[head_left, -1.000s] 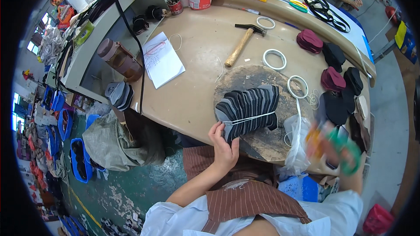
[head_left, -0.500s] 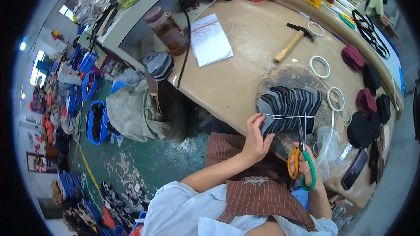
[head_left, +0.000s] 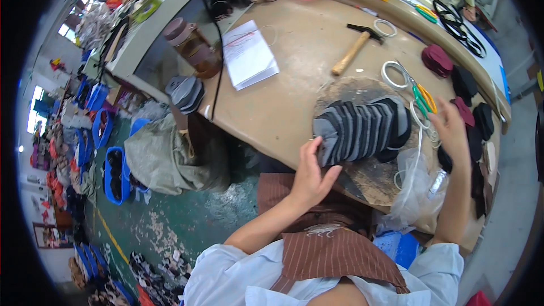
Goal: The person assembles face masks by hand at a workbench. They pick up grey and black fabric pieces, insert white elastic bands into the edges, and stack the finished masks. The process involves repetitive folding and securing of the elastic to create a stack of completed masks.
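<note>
A row of grey and black fabric pieces (head_left: 362, 130), pressed together on edge, lies on a worn round wooden board (head_left: 368, 178). My left hand (head_left: 310, 170) rests its fingertips against the left end of the row, with the thumb spread away. Off to the right, my right hand (head_left: 451, 130) is raised over the table, fingers apart and holding nothing. Just beyond it lie scissors (head_left: 422, 97) with one orange and one green handle, their blades across a white ring of tape (head_left: 395, 75). No string shows around the row.
A hammer (head_left: 352, 52) lies beyond the board. White papers (head_left: 249, 55) and a brown-lidded bottle (head_left: 192, 51) stand at the left. Maroon caps (head_left: 437, 60) and black pieces line the right side. Clear plastic bags (head_left: 411, 192) hang near the front edge.
My right hand has let go of the scissors, which now lie at the right of the table. The white string around the fabric row is gone. My left hand stays at the row's end.
</note>
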The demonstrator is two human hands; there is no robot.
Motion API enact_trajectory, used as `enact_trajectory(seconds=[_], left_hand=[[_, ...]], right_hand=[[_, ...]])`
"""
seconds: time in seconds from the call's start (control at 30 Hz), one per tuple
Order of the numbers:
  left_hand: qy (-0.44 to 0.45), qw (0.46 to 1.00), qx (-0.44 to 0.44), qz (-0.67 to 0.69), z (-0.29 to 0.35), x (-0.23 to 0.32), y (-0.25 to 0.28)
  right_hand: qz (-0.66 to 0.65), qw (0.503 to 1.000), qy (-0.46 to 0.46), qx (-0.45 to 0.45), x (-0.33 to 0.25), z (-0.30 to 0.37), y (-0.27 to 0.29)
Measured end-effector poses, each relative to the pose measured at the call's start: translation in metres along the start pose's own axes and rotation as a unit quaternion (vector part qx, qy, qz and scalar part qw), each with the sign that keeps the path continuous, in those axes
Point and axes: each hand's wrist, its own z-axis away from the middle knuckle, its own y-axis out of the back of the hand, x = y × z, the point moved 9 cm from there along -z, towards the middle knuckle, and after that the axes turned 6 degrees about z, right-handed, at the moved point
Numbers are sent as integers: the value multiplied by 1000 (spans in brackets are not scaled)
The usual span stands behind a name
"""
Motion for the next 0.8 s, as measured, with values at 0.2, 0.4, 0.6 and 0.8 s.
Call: enact_trajectory(seconds=[0.2, 0.4, 0.6, 0.8], left_hand=[[-151, 983, -66, -79, -29, 16, 13], [-208, 960, -115, -149, -60, 31, -37], [-93, 957, -91, -261, -63, 62, -111], [-115, 986, -96, -68, -21, 42, -73]], right_hand=[[-253, 909, -244, -225, 21, 52, -95], [-227, 973, 18, -34, -46, 9, -93], [-129, 991, -36, 10, 16, -59, -85], [-174, 980, 92, -11, -87, 23, -35]])
